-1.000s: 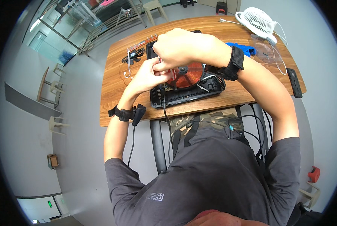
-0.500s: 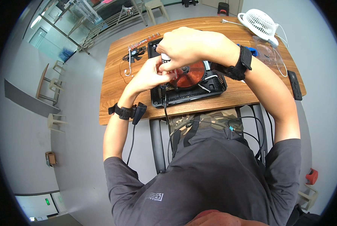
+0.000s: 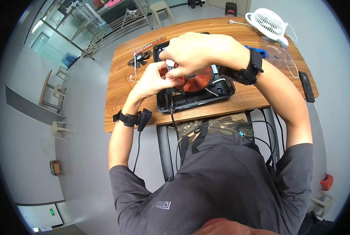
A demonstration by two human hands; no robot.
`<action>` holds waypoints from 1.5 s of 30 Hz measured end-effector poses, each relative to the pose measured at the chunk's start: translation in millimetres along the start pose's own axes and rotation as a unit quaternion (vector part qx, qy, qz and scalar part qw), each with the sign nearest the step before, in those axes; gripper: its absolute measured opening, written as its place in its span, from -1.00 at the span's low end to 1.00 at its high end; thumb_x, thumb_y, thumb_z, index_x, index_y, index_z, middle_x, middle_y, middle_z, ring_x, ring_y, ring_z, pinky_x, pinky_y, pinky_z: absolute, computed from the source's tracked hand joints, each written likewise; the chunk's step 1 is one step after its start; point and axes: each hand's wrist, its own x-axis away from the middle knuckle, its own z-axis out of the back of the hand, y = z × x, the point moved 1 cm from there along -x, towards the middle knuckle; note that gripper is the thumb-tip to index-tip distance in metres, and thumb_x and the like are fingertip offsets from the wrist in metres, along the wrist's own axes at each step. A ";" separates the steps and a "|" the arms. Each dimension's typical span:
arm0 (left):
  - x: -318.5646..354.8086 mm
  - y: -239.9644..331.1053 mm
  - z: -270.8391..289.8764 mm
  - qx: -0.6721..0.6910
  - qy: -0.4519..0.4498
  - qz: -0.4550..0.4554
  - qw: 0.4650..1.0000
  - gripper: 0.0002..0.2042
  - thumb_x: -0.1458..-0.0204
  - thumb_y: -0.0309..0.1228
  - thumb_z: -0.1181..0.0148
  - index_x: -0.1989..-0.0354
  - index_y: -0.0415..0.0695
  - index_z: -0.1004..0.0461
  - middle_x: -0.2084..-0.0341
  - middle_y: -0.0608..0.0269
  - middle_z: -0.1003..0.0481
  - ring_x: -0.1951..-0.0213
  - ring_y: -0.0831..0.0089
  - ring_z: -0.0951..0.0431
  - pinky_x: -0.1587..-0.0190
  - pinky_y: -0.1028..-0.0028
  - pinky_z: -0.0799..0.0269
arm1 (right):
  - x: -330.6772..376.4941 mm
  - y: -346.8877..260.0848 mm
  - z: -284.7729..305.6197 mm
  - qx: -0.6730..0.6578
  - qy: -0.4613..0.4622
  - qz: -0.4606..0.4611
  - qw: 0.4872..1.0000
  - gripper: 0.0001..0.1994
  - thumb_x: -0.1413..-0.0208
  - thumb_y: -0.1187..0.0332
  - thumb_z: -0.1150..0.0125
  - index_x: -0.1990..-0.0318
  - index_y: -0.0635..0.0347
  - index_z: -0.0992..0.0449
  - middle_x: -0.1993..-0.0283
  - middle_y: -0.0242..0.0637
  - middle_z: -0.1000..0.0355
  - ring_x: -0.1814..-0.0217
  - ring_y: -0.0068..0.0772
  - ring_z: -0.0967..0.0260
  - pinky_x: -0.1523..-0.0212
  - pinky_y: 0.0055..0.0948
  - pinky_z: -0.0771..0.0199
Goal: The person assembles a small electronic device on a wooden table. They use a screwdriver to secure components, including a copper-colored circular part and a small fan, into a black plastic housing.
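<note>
An opened black appliance housing with a round copper coil in it, like an induction cooker's base, lies on the wooden table in front of me. Over its left part, my right hand is closed around a white-and-black tool handle, whose lower end is hidden. My left hand meets it from the left, thumb and fingers pinched beneath the handle; something reddish shows by the fingertips, too covered to name. A black cable runs off the housing's near edge.
Left of the housing lie a small black fan, a white lead and a row of small bits. At the far right are a white fan, a clear plastic bag and a black strip.
My right hand has shifted and turned slightly over the housing, its knuckles a little lower. Both hands stay together at the same spot, and the housing has not visibly moved.
</note>
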 end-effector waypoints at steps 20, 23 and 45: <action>12.5 -19.7 22.4 -0.081 0.023 -0.042 0.996 -0.72 0.00 -0.43 -0.49 0.17 -0.25 -0.58 0.36 0.39 -0.61 0.36 0.70 -0.48 0.23 0.59 -0.46 | -9.6 4.1 -30.8 -0.145 0.014 -0.020 0.989 -0.53 -0.11 -0.12 -0.30 0.26 0.19 -0.59 0.39 -0.08 -0.57 0.32 -0.02 -0.56 0.25 -0.16 -0.50; 25.6 -15.5 33.7 -0.085 0.040 0.015 0.995 -0.78 -0.04 -0.42 -0.45 0.18 -0.22 -0.62 0.46 0.50 -0.51 0.46 0.75 -0.33 0.34 0.63 -0.34 | -12.1 2.7 -36.8 -0.180 0.025 -0.013 0.983 -0.59 -0.10 -0.06 -0.33 0.28 0.16 -0.60 0.43 -0.12 -0.56 0.37 -0.06 -0.54 0.29 -0.20 -0.48; 102.7 -118.6 84.5 -0.418 0.121 0.086 0.896 -0.80 -0.03 -0.42 -0.40 0.20 -0.25 -0.65 0.35 0.06 -0.57 0.29 0.19 -0.59 0.17 0.31 -0.51 | -16.0 3.1 -43.9 -0.236 0.026 -0.019 0.971 -0.65 -0.10 0.09 -0.32 0.43 0.22 -0.46 0.52 -0.14 -0.45 0.45 -0.15 -0.42 0.31 -0.26 -0.40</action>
